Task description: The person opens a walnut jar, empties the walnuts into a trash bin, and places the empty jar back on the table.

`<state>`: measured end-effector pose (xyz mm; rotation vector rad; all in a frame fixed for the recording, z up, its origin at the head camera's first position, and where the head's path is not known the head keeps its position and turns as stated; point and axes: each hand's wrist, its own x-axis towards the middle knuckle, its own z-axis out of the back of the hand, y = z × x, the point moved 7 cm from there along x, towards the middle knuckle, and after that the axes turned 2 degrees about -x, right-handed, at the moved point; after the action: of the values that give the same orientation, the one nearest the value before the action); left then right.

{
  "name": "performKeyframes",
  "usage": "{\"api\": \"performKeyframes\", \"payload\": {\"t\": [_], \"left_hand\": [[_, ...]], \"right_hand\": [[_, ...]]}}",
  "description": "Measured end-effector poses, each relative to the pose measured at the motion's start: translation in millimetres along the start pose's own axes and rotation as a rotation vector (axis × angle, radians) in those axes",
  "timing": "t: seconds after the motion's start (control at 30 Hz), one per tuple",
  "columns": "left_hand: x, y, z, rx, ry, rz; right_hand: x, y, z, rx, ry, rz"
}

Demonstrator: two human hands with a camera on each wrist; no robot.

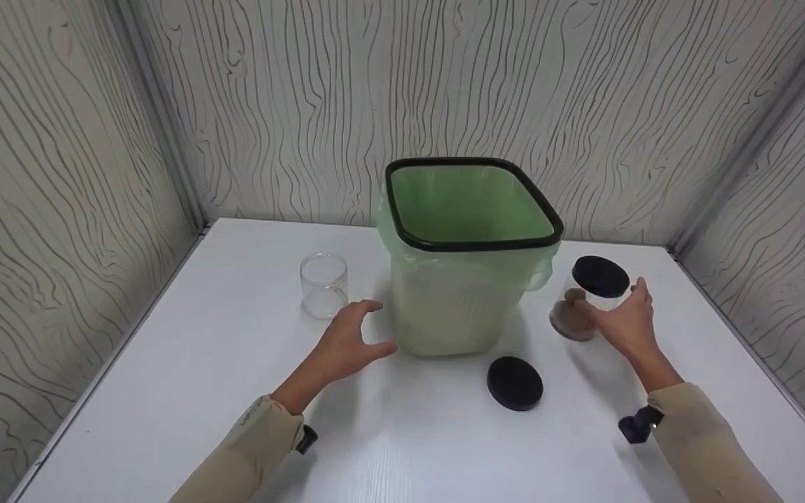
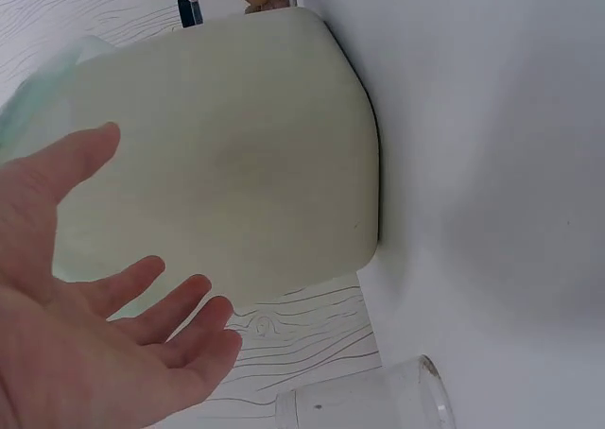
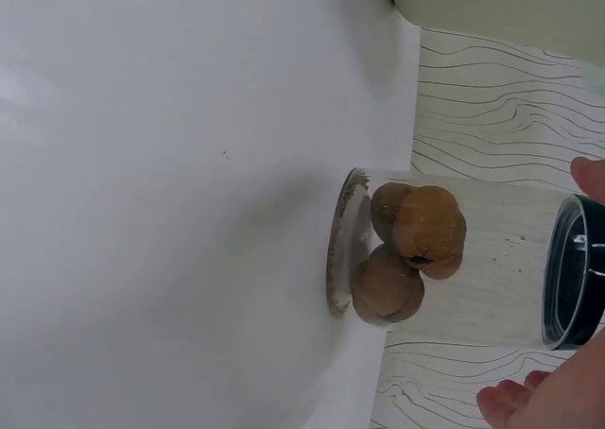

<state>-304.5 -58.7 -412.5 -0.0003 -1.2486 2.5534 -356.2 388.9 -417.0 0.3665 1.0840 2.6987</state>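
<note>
A clear jar with a black lid (image 1: pixel 600 276) stands right of the bin, and several round brown items (image 3: pixel 427 226) lie at its bottom. My right hand (image 1: pixel 627 318) is around the jar's upper part, thumb and fingers on opposite sides near the lid. Fingers spread and holding nothing, my left hand (image 1: pixel 350 342) hovers between the bin and an uncapped clear jar (image 1: pixel 323 286). In the left wrist view the left palm (image 2: pixel 104 325) faces the bin's side. A loose black lid (image 1: pixel 515 383) lies on the table in front of the bin.
The pale bin (image 1: pixel 451 314), lined with a green bag (image 1: pixel 469 202) under a black rim, stands upright at the back middle of the white table (image 1: pixel 402 447). Wood-patterned panels (image 1: pixel 346 105) enclose the back and both sides.
</note>
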Motion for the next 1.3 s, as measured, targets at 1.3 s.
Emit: {"api": "performKeyframes", "payload": {"t": [1.3], "left_hand": [[-6.2,-19.3,-38.1,0.023,0.154,-0.036]], "right_hand": [[24.5,-38.0,-42.6,0.416,0.167,-0.09]]}}
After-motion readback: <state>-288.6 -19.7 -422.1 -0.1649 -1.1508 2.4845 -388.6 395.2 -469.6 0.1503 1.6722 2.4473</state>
